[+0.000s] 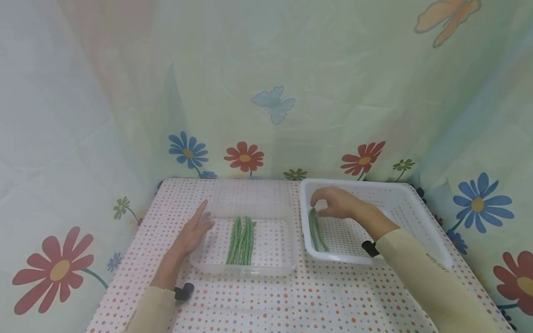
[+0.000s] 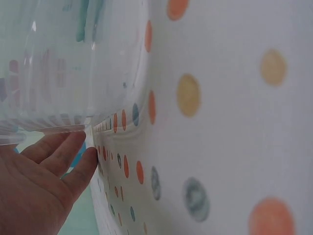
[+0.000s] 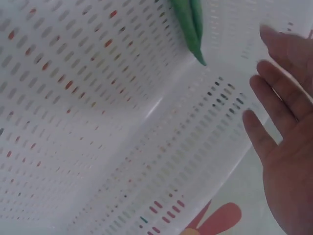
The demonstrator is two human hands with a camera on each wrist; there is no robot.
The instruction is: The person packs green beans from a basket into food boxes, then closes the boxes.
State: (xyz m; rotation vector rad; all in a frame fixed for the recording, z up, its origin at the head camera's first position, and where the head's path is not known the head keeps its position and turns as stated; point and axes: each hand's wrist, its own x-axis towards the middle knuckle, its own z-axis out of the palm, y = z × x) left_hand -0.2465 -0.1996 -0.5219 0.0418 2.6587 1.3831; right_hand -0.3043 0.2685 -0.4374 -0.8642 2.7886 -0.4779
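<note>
My left hand (image 1: 193, 235) is at the left side of a clear plastic container (image 1: 270, 268), fingers extended and thumb near its rim. In the left wrist view, the left hand (image 2: 51, 178) has its fingertips right at the container's outer edge. Several green beans (image 1: 240, 240) lie side by side inside the container. My right hand (image 1: 335, 203) is over the left part of a white basket (image 1: 306, 231), with thumb and forefinger apart near the upper ends of a few green beans (image 1: 313, 229). The right wrist view shows relaxed fingers beside the tips of those beans (image 3: 191, 29).
The container's clear lid (image 1: 251, 198) stretches back behind it. A dotted cloth (image 1: 233, 305) covers the table. Flowered sheeting (image 1: 291, 92) hangs behind the table and along both sides. The white basket has perforated walls and stands to the right of the container.
</note>
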